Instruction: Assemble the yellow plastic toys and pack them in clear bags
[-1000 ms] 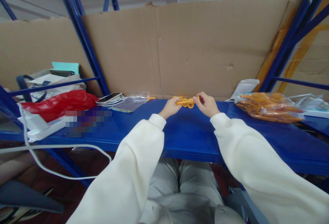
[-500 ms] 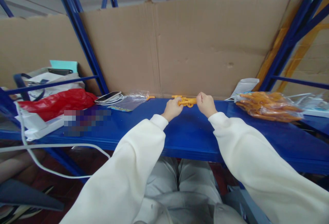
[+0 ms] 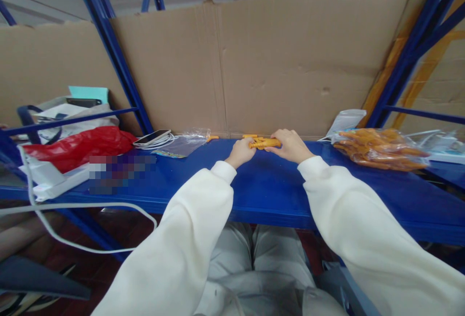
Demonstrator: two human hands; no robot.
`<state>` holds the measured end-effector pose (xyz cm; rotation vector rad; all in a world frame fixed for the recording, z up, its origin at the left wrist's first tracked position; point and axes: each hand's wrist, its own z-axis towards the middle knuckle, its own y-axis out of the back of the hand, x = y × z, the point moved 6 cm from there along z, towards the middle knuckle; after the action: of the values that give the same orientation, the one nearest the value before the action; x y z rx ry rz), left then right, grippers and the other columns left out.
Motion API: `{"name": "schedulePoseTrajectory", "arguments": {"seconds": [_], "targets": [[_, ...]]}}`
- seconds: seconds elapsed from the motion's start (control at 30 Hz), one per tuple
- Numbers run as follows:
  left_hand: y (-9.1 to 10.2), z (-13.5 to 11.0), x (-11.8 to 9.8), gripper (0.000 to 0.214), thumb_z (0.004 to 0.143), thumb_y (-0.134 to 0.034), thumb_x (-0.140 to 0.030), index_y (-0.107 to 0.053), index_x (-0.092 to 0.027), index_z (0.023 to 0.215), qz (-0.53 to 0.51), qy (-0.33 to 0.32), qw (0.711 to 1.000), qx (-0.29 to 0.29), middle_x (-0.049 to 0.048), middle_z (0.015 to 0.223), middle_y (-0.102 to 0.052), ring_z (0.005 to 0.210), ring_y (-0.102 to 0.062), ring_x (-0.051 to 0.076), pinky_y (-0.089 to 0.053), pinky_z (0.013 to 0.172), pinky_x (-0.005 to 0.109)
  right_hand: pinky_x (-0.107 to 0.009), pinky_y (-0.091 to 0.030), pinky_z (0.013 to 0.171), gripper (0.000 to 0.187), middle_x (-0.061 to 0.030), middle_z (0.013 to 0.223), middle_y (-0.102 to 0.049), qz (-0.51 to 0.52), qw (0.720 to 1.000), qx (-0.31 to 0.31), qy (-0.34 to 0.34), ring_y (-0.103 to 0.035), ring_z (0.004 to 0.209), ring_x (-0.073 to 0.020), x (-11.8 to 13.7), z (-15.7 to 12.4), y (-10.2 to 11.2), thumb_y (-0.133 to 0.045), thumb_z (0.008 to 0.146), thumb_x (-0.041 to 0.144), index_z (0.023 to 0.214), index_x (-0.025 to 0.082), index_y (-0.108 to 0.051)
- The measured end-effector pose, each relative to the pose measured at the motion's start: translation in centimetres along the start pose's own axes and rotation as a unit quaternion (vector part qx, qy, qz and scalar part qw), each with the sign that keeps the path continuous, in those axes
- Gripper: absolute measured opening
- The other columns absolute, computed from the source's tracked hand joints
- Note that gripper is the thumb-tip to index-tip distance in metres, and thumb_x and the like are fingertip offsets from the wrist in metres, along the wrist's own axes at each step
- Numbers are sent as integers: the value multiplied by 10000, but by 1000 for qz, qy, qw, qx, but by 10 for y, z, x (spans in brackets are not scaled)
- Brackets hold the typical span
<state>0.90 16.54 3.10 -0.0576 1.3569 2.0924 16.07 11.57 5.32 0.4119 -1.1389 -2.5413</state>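
- Yellow part [image 3: 266,142]: between left hand [image 3: 240,153] and right hand [image 3: 289,144], over the worktop [image 3: 269,195]
- Left hand: pinching its near end, probably to steady it
- Right hand: closed round its other end, apparently sharing the hold
- Orange bag [image 3: 378,150]: right of the right hand, seemingly within reach
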Motion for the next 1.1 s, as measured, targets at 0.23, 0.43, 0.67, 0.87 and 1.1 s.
{"name": "schedulePoseTrajectory", "arguments": {"seconds": [0.23,0.43,0.67,0.87,1.1], "targets": [[-2,-2,-7,136,860,-642,-191,-762,-186,924,15,-2,1000,12,125,992,-792,988,-746,291,-558,893,356,-406,-316,878,284,-202,931,-754,-174,980,94,-16,-624,903,-292,25,10,-4,-463,940,117,1055,88,-721],[-4,-3,-13,151,860,-625,-178,-765,-195,910,20,-13,999,24,120,989,-791,987,-750,294,-560,907,373,-427,-323,898,287,-208,905,-775,-175,975,130,-31,-679,826,-287,28,10,-6,-490,903,111,982,75,-764],[-9,-1,-8,199,826,-625,-150,-775,-200,946,23,-22,998,46,109,996,-795,1011,-745,296,-554,933,368,-457,-310,944,333,-218,882,-781,-174,971,164,-10,-710,795,-289,32,11,-10,-489,873,82,968,69,-808],[-6,-9,-12,223,866,-602,-186,-764,-191,1019,63,-11,997,32,126,999,-784,1014,-742,308,-549,938,380,-443,-328,938,324,-250,925,-778,-174,967,184,-19,-741,872,-314,34,10,-7,-501,895,121,1008,54,-797],[10,-19,-32,327,911,-539,-143,-688,-155,1202,94,-66,993,1,169,1105,-754,1092,-715,315,-539,932,380,-366,-391,812,322,-232,979,-781,-126,965,221,-62,-739,944,-316,26,10,-5,-521,920,200,1045,70,-787]]}}
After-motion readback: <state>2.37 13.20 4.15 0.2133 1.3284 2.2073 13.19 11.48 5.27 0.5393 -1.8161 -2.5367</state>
